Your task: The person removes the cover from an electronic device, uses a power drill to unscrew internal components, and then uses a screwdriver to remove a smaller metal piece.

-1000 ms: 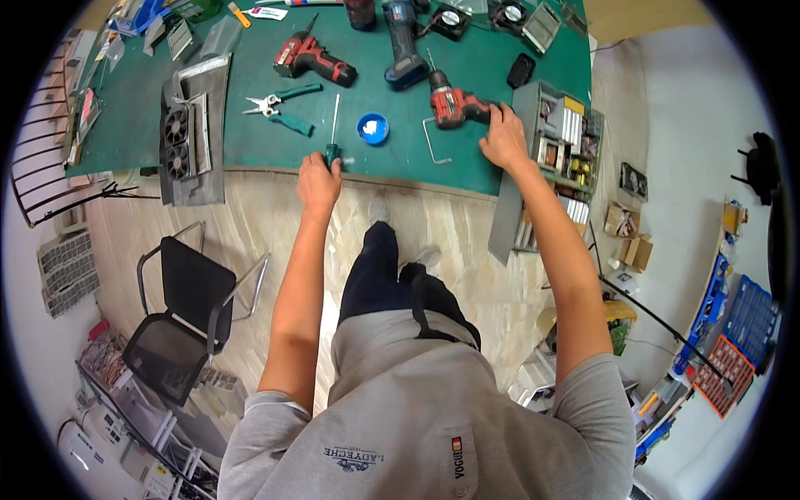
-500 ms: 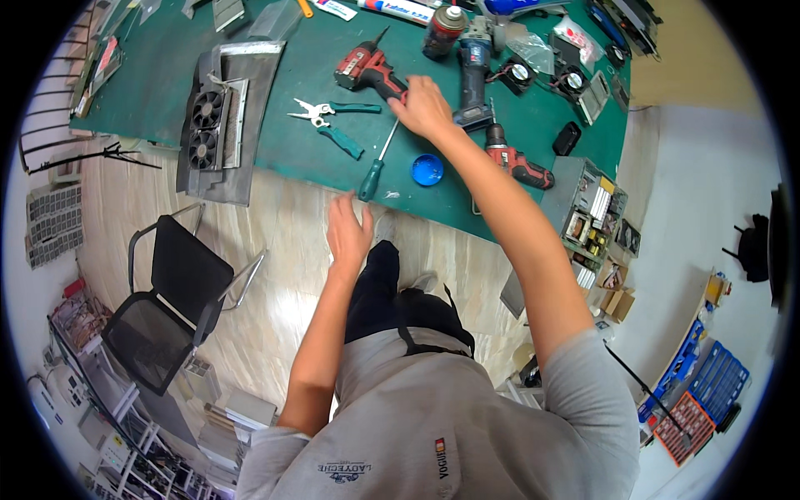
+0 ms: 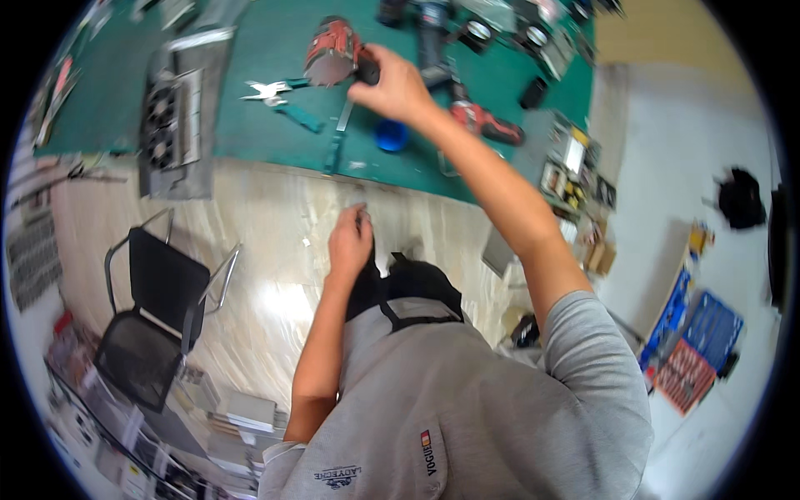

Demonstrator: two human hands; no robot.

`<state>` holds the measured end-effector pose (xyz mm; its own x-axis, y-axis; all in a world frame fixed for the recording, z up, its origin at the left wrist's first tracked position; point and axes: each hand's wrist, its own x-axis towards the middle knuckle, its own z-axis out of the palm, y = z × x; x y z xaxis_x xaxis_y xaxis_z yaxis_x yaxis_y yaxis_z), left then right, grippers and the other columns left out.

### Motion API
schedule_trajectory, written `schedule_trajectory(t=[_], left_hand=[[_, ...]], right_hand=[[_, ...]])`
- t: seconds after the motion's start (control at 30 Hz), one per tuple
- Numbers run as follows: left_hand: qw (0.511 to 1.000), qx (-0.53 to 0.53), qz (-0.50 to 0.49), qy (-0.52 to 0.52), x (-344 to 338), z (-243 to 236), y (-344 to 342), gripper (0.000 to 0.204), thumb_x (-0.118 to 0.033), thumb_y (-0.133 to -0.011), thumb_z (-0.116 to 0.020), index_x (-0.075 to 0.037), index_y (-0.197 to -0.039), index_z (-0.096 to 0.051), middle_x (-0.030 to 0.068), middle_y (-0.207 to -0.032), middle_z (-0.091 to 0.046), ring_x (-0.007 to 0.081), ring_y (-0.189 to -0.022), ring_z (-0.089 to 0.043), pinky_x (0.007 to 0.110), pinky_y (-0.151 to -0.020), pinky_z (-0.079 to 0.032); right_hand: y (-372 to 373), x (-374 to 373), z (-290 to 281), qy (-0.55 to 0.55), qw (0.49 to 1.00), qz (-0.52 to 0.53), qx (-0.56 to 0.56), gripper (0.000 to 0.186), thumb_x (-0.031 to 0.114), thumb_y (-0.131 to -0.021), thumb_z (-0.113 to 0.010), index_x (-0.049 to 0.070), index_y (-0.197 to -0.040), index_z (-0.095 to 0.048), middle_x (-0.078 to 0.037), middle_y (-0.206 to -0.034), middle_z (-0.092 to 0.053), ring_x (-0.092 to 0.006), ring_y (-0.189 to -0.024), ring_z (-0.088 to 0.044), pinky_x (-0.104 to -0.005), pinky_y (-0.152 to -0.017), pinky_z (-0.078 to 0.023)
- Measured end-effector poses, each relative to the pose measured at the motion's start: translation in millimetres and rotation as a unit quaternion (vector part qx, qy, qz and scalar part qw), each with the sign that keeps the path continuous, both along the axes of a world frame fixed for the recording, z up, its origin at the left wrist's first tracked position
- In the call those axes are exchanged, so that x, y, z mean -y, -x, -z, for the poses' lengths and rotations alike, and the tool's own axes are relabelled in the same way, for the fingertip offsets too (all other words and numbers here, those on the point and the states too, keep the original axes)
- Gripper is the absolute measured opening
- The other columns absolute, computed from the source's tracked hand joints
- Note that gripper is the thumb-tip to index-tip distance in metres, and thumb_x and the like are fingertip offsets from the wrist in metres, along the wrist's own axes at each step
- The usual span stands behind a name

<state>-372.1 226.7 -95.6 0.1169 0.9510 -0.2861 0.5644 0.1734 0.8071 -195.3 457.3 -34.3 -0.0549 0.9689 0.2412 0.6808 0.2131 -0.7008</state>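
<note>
A red and black cordless impact driver (image 3: 332, 52) is raised over the bench, its grip in my right hand (image 3: 398, 85), whose fingers are wrapped round it. My left hand (image 3: 350, 242) hangs just off the bench's front edge, loosely curled and somewhat blurred; I see nothing held in it. Below the driver lies a green-handled screwdriver (image 3: 335, 148), its shaft pointing away from me. Pliers with green handles (image 3: 283, 102) rest spread apart to its left. Close to my right wrist is a small round blue lid or dish (image 3: 392, 135).
A red and black drill (image 3: 482, 123) and a grey angle grinder (image 3: 433, 37) lie right of my hand. Left, a metal panel with two fans (image 3: 162, 125) overhangs the green bench (image 3: 275, 50). A black chair (image 3: 167, 275) stands left; a parts case (image 3: 554, 167) sits at the bench's right.
My right hand has closed round the impact driver's grip and lifted it off the bench, turning it toward me. My left hand's fingers have curled more. The whole view has shifted.
</note>
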Motion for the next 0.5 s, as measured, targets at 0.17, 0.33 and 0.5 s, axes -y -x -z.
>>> schedule_trajectory(t=[0.17, 0.33, 0.5], left_hand=[[0.994, 0.035, 0.100, 0.017, 10, -3, -54, 0.026, -0.019, -0.090, -0.059, -0.003, -0.109, -0.064, 0.0216, -0.097, -0.067, 0.0365, -0.083, -0.066, 0.042, -0.076, -0.052], [0.977, 0.010, 0.172, 0.123, 54, 0, -122, 0.030, -0.027, -0.089, -0.060, 0.000, -0.098, -0.067, 0.0226, -0.089, -0.068, 0.0380, -0.083, -0.067, 0.043, -0.075, -0.052], [0.903, -0.065, 0.365, 0.218, 122, 8, -170, 0.042, -0.040, -0.090, -0.059, 0.001, -0.087, -0.070, 0.0202, -0.080, -0.069, 0.0354, -0.080, -0.068, 0.041, -0.074, -0.051]], right_hand=[[-61, 223, -100, 0.133, 0.981, -0.070, -0.124, 0.050, 0.035, -0.074, -0.070, 0.013, -0.118, -0.058, -0.010, -0.109, -0.066, -0.0276, -0.105, -0.059, -0.0408, -0.091, -0.045], [-131, 426, -130, 0.307, 0.949, 0.037, -0.055, 0.053, 0.029, -0.080, -0.075, 0.013, -0.127, -0.054, -0.004, -0.112, -0.066, -0.0198, -0.103, -0.064, -0.0372, -0.090, -0.050], [-207, 567, -137, 0.368, 0.853, 0.288, -0.234, 0.061, 0.009, -0.081, -0.074, 0.004, -0.132, -0.041, -0.011, -0.113, -0.058, -0.0167, -0.091, -0.062, -0.0329, -0.078, -0.052]])
